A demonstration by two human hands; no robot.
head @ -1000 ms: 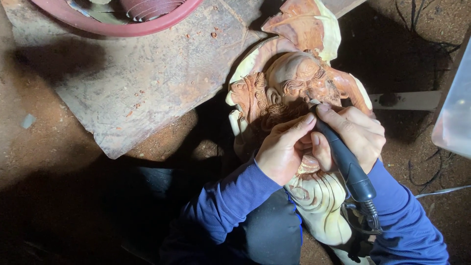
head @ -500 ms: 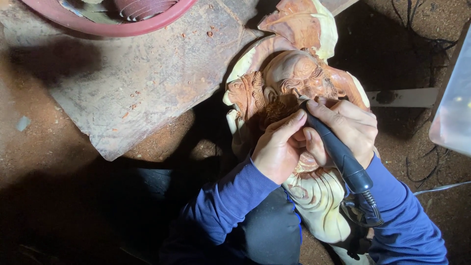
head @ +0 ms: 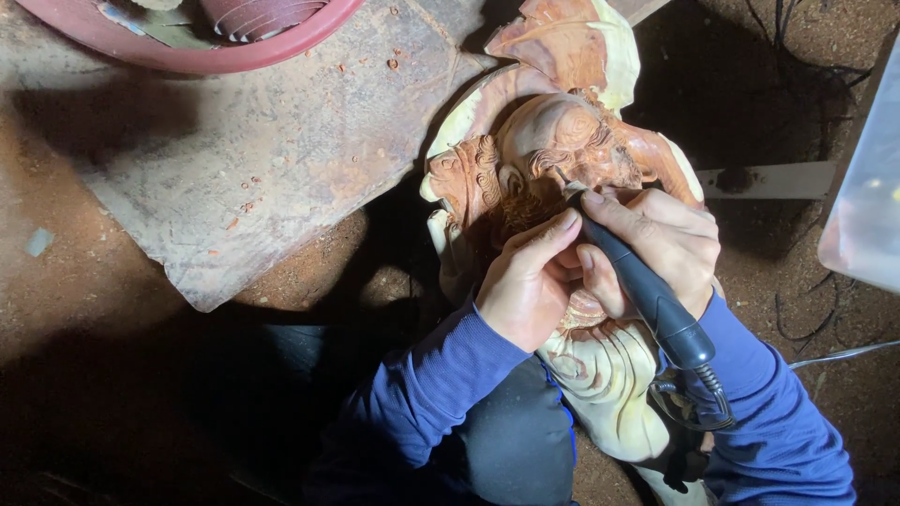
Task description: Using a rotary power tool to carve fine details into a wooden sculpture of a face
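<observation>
A carved wooden figure (head: 600, 365), reddish at the head and pale lower down, lies lengthwise between my arms. My right hand (head: 670, 244) grips a black corded rotary carving tool (head: 647, 295) like a pen, its tip against the figure's carved face near the beard. My left hand (head: 525, 281) rests on the figure just left of the tool, with its index finger stretched toward the tip and touching the tool's front. Both sleeves are blue.
A flat weathered wooden slab (head: 253, 159) lies at upper left with a red basin (head: 197, 52) on it. Reddish dirt ground (head: 319, 272) surrounds everything. A pale translucent sheet (head: 867, 187) stands at the right edge, and thin cables (head: 806, 319) trail on the ground.
The view has shifted slightly. Both hands stay on the figure's face, with the tool tip moving a little over the carved beard area.
</observation>
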